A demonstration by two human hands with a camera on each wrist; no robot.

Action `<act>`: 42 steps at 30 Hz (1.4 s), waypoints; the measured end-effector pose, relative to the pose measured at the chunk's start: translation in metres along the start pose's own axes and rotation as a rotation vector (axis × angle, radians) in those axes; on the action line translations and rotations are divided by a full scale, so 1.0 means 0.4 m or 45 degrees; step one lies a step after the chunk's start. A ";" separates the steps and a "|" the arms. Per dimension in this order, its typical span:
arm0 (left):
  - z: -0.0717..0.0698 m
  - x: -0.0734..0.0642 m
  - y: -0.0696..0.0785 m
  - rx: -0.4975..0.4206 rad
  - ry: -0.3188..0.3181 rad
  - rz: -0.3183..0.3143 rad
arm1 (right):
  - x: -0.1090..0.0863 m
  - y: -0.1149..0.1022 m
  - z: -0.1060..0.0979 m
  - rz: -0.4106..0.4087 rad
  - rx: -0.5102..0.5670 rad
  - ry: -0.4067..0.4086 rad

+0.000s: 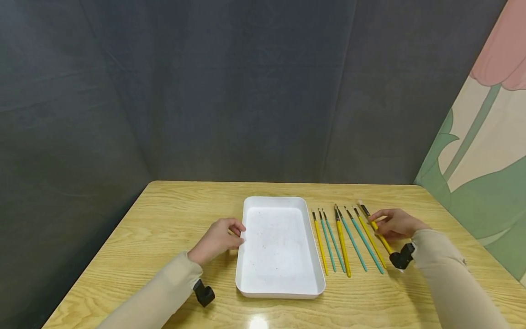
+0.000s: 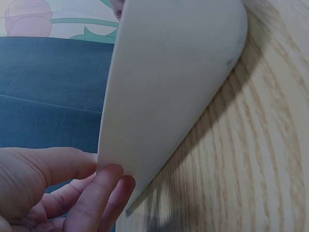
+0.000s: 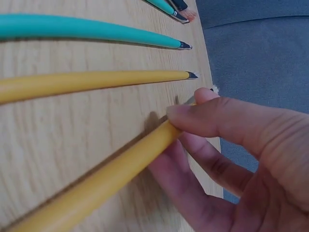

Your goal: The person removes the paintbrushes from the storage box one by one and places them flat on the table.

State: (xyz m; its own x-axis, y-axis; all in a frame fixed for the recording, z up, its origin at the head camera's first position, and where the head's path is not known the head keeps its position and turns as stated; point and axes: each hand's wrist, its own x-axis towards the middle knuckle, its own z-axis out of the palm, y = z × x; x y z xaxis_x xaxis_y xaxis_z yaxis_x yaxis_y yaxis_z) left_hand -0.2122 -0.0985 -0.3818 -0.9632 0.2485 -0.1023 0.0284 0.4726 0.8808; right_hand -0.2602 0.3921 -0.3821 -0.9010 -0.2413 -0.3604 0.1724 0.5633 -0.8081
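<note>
My left hand (image 1: 218, 237) is at the left side of a shallow white tray (image 1: 279, 203), pinching its rim. In the left wrist view, the thumb meets the edge while fingertips (image 2: 108, 176) lie against the outer wall. On the right, my right hand (image 1: 396, 223) pinches the rightmost yellow paintbrush (image 3: 96, 188) between thumb and fingers, partway up its handle. This brush slants, bristles pointing away from me. Beside it lie another yellow paintbrush (image 3: 96, 86) and a teal paintbrush (image 3: 87, 29), both on the wooden table.
Several more yellow and teal paintbrushes, including a thicker yellow one (image 1: 342, 242), lie in a row between the tray and my right hand. The wooden table (image 1: 185, 201) ends at a dark curtain (image 1: 246, 100). A flower-painted wall (image 1: 485, 151) borders the right.
</note>
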 end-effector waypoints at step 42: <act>-0.003 0.002 -0.001 -0.012 -0.017 0.004 | -0.016 0.000 -0.028 0.073 0.160 -0.113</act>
State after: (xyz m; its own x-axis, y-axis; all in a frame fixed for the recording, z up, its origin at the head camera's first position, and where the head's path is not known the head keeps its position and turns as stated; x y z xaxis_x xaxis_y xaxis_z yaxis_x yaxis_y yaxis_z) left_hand -0.2132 -0.0997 -0.3816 -0.9595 0.2612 -0.1052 0.0292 0.4639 0.8854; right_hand -0.2587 0.4026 -0.3746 -0.8506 -0.2834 -0.4430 0.2760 0.4766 -0.8347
